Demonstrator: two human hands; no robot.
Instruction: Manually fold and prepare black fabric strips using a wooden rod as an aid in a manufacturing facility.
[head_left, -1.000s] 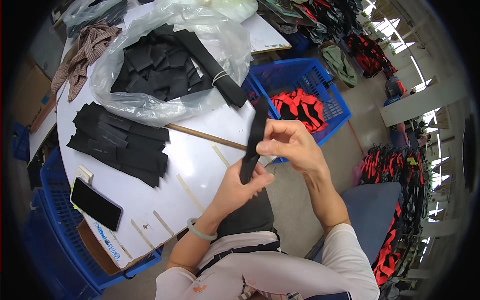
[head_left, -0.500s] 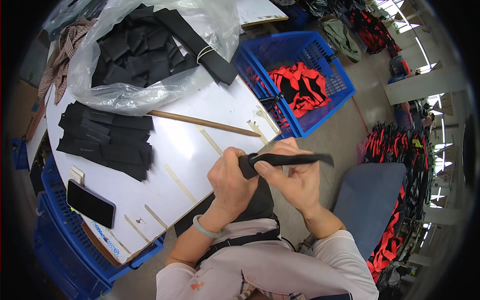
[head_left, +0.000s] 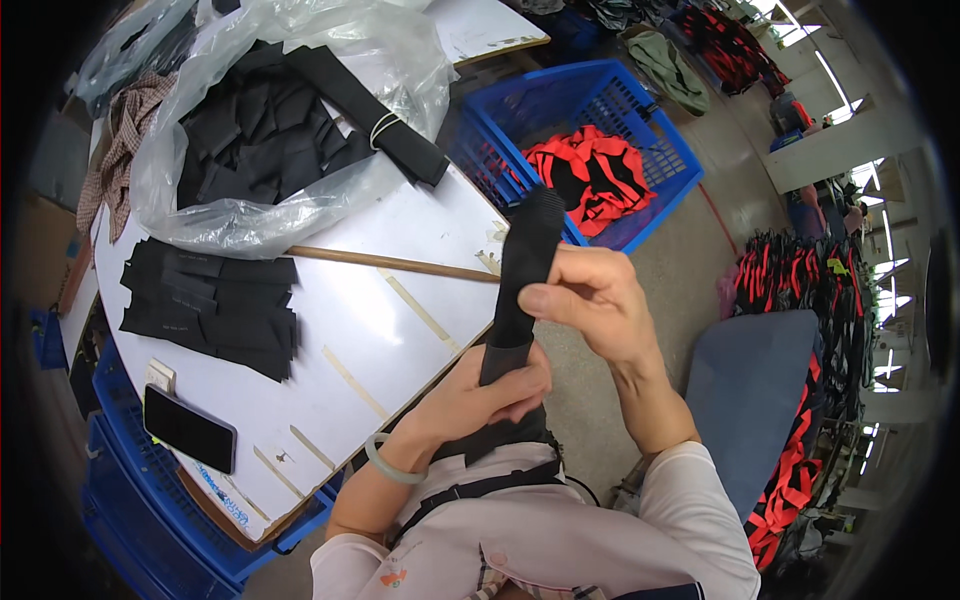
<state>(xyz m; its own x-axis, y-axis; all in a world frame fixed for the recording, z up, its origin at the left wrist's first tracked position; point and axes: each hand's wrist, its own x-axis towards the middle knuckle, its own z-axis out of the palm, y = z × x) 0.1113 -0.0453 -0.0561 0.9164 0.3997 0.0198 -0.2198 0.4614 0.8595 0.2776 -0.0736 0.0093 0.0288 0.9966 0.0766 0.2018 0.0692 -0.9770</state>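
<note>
Table (head_left: 340, 320), one phone (head_left: 190, 428), two hands (head_left: 495, 393) (head_left: 598, 300) (holding fabric (head_left: 531, 245))

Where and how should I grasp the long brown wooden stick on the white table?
Pinch the stick mid-length, probably from the near side and above: it is thin, straight and uncovered there, while the black fabric strip seems to hide its right end.

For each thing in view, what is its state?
Strip: held up
Left hand: gripping strip's lower end
Right hand: pinching strip's side
Bag: open, black pieces inside
Bundle: tied
Laid-out pieces: flat, overlapping
Phone: face up, screen dark
Right crate: open, red-and-black cloth inside
Stick: lying flat
Checked cloth: crumpled
</note>
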